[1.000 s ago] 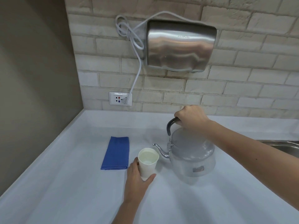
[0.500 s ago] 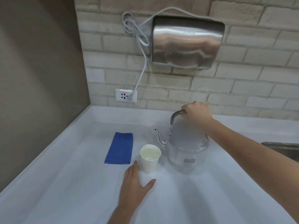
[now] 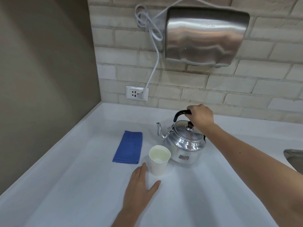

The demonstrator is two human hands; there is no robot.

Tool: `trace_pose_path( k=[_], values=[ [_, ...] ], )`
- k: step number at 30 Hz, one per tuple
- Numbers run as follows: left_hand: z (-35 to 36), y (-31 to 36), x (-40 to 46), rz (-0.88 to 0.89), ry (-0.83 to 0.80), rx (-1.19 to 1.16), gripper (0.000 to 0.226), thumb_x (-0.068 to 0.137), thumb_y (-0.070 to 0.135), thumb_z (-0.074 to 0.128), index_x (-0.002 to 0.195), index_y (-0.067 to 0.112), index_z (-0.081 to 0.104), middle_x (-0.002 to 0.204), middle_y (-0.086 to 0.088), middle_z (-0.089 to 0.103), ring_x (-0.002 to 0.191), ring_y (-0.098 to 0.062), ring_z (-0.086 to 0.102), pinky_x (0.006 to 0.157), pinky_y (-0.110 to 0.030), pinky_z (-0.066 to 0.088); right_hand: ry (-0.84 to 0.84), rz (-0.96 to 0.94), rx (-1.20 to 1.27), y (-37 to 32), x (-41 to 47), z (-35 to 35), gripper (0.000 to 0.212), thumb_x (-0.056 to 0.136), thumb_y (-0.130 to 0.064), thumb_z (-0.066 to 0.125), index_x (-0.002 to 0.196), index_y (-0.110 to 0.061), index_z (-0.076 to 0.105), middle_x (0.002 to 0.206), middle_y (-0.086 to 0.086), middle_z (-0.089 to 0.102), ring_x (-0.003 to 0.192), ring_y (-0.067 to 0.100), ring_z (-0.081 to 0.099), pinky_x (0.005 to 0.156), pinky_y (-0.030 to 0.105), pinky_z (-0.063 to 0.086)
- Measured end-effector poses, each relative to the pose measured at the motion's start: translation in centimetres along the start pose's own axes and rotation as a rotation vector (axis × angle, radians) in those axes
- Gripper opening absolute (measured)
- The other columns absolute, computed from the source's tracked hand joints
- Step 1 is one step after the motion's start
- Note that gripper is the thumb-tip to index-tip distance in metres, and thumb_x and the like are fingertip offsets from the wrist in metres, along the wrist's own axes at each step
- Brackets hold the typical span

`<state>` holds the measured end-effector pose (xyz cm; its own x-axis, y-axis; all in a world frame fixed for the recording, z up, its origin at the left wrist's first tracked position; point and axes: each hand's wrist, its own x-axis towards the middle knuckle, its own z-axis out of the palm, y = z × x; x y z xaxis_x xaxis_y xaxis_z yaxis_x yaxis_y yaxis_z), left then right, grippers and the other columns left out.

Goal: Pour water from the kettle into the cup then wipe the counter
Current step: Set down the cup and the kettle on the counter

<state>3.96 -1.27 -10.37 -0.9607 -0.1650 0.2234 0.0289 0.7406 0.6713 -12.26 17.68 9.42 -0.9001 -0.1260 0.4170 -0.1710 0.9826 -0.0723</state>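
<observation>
A shiny metal kettle (image 3: 184, 145) stands upright on the white counter (image 3: 73, 185), spout pointing left. My right hand (image 3: 200, 117) is shut on its black handle. Just in front and left of the kettle stands a white paper cup (image 3: 159, 163) holding water. My left hand (image 3: 139, 189) lies flat and open on the counter just below the cup, its fingertips beside the cup's base, holding nothing. A folded blue cloth (image 3: 128, 149) lies on the counter to the left of the cup.
A steel hand dryer (image 3: 205, 35) hangs on the brick wall above the kettle, its white cord (image 3: 154, 69) running to a wall socket (image 3: 136, 93). A grey side wall closes the left. A steel sink rim (image 3: 293, 154) shows at the right edge.
The kettle went from tilted over the cup to upright on the counter behind it. My left hand let go of the cup and now rests flat in front of it.
</observation>
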Motion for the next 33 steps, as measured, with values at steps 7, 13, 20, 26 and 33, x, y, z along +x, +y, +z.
trace_pose_path(
  k=[7,13,20,26,33],
  values=[
    [0.3,-0.2,0.0,-0.001,0.010,0.024,0.079,0.081,0.059,0.050,0.145,0.025,0.018,0.148,0.008,0.032,0.137,-0.008,0.028,0.106,-0.024,0.034,-0.029,-0.004,0.003,-0.8,0.4,1.8,0.016,0.090,-0.019,0.055,0.084,-0.007,0.063,0.074,0.012,0.055,0.066,0.027,0.046,0.057,0.029,0.033],
    [0.6,-0.2,0.1,-0.004,0.012,0.038,0.077,0.083,0.058,0.049,0.145,0.024,0.019,0.151,0.006,0.030,0.140,-0.010,0.026,0.109,-0.025,0.030,-0.054,-0.003,-0.015,-1.3,0.8,2.6,0.017,0.090,-0.019,0.052,0.085,-0.009,0.064,0.086,0.015,0.065,0.068,0.028,0.050,0.058,0.029,0.034],
    [0.9,-0.5,0.0,-0.002,0.039,0.072,0.076,0.082,0.058,0.050,0.144,0.023,0.023,0.151,0.004,0.032,0.140,-0.011,0.027,0.109,-0.024,0.029,-0.092,-0.010,-0.038,-2.0,1.2,3.1,0.018,0.091,-0.020,0.052,0.091,-0.009,0.065,0.089,0.015,0.065,0.073,0.030,0.053,0.060,0.030,0.036],
    [1.0,-0.6,0.1,0.004,0.029,0.082,0.077,0.083,0.058,0.049,0.144,0.022,0.022,0.152,0.003,0.031,0.140,-0.011,0.026,0.110,-0.024,0.026,-0.076,-0.013,-0.049,-2.5,1.2,3.4,0.017,0.090,-0.019,0.052,0.089,-0.007,0.065,0.076,0.012,0.054,0.068,0.028,0.047,0.060,0.030,0.035],
    [0.8,-0.5,0.0,0.008,0.017,0.061,0.076,0.084,0.057,0.048,0.145,0.023,0.019,0.153,0.005,0.028,0.141,-0.010,0.022,0.111,-0.024,0.025,-0.056,-0.018,-0.059,-2.7,1.1,3.7,0.017,0.091,-0.019,0.053,0.089,-0.007,0.065,0.087,0.016,0.066,0.067,0.028,0.047,0.058,0.030,0.035]
  ],
)
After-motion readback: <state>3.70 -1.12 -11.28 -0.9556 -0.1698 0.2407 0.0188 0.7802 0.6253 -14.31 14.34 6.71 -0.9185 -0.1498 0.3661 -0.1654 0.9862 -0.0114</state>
